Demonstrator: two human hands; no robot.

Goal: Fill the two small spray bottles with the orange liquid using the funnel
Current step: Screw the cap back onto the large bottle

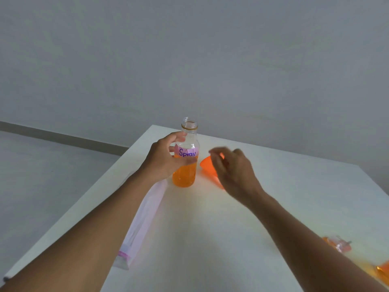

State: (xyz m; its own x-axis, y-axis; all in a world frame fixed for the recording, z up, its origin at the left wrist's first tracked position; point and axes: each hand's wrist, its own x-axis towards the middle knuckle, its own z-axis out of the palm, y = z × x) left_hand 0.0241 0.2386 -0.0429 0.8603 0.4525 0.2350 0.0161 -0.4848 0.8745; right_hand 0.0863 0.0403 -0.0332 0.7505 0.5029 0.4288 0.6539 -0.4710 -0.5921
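At the table's (210, 228) far end, the left hand (166, 159) grips the open orange-liquid bottle (186, 167). The right hand (233, 171) hovers at the funnel (207, 166), fingers curled — grasp unconfirmed. Likely step: funnel pickup. Next, seat it in a spray bottle (337, 245) at the right edge.

Single view, camera worn on my head, wide-angle, facing forward and down along both my forearms, close range, white table (273, 207) filling the lower half, grey wall (231, 60) the upper half, bottle (186, 165) at centre, my left hand (166, 159) and right hand (233, 173) mid-frame.
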